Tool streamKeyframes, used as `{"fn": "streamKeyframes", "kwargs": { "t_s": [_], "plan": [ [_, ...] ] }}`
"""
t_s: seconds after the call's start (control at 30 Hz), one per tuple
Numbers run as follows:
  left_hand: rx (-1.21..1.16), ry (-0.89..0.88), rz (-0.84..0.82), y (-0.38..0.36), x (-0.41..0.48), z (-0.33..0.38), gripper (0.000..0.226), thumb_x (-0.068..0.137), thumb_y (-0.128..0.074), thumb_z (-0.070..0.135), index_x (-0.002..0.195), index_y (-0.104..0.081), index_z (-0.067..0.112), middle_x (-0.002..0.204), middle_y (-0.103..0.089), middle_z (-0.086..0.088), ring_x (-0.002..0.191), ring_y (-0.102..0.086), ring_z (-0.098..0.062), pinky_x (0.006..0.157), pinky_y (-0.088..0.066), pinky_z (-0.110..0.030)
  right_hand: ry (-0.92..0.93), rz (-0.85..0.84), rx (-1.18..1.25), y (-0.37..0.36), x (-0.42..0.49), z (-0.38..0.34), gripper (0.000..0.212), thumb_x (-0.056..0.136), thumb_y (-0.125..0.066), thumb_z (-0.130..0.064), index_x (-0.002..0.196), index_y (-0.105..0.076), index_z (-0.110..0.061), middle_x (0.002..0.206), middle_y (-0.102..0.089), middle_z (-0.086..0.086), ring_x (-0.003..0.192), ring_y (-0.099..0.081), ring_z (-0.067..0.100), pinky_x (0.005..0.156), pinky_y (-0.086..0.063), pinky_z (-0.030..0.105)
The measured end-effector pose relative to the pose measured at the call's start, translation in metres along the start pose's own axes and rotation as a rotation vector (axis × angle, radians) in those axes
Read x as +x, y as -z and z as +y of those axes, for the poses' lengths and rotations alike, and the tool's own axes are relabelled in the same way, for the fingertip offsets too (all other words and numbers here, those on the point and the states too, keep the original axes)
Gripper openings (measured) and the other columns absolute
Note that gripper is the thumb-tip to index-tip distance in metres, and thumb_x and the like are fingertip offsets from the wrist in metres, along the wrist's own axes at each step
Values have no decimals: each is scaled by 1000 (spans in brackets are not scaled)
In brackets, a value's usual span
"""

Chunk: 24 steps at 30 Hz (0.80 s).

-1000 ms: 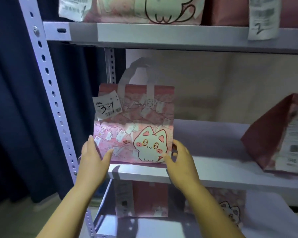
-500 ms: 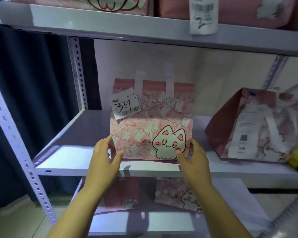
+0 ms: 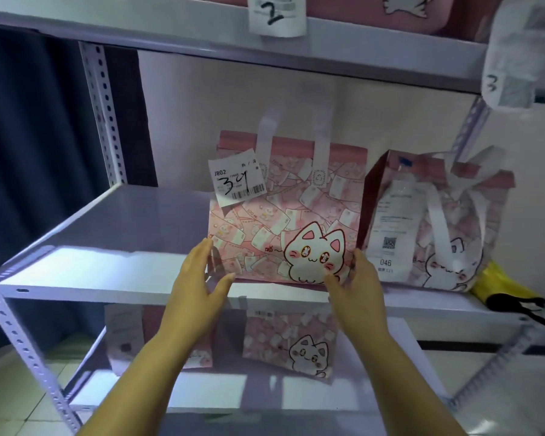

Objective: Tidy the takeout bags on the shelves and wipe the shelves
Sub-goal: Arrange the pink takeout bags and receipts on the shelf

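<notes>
Head view: pink bag [image 3: 283, 215] stands upright, handles [image 3: 266, 133] up, front outward.

A dark blue curtain [image 3: 29, 136] hangs at nine o'clock. A pale wall [image 3: 202, 105] stands at twelve, tiled floor [image 3: 10, 407] at seven.

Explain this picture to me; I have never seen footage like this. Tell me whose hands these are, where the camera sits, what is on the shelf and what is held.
There is no machine: a person wears one camera on the head, looking forward and down. The left hand and right hand press, with straight fingers, against the lower sides of an upright pink cat bag tagged 34, standing on the middle shelf. Beside it sits a second pink bag and a yellow item.
</notes>
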<state>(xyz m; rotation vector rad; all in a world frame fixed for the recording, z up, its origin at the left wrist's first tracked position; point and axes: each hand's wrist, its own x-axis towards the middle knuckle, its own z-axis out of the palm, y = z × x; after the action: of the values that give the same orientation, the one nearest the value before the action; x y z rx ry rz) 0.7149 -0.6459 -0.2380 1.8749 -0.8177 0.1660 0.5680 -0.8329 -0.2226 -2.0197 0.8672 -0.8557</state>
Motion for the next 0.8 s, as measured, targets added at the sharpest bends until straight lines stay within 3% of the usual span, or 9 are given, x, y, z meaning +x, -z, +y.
{"fn": "streamKeyframes", "kwargs": {
  "t_s": [0.17,0.27,0.47,0.63,0.8],
  "plan": [
    [31,23,37,-4,-6,3,63,84,-65,30,139,-35,29,137,-42,8,122,-44,-13,100,-43,-37,54,69,12,13,-6,7,50,85,-62,-25,132,-44,-20,128,-50,-8,110,-52,9,96,-47,39],
    [-3,47,62,-1,-16,0,57,84,-65,31,135,-39,34,124,-41,17,112,-47,-8,89,-43,-28,93,132,46,18,-17,7,50,86,-63,-27,132,-43,-24,124,-46,-9,102,-50,3,90,-46,32],
    [39,49,63,8,-41,-2,40,83,-67,28,119,-50,36,113,-42,18,91,-50,5,67,-37,-5,108,99,137,21,-46,7,24,87,-62,-25,110,-55,-29,108,-58,-14,100,-54,-1,79,-50,27],
    [-15,61,14,31,-73,-9,29,83,-67,28,103,-53,44,101,-52,21,89,-56,3,66,-40,-7,59,23,98,9,-79,9,15,88,-61,-25,103,-59,-28,99,-61,-17,89,-54,-12,73,-47,16],
    [-17,140,-34,58,-116,-34,27,83,-67,26,101,-53,42,100,-51,27,89,-57,1,68,-43,-12,11,-81,65,-17,-120,12,9,88,-62,-25,95,-60,-29,93,-61,-17,85,-56,-5,71,-43,15]
  ]
}}
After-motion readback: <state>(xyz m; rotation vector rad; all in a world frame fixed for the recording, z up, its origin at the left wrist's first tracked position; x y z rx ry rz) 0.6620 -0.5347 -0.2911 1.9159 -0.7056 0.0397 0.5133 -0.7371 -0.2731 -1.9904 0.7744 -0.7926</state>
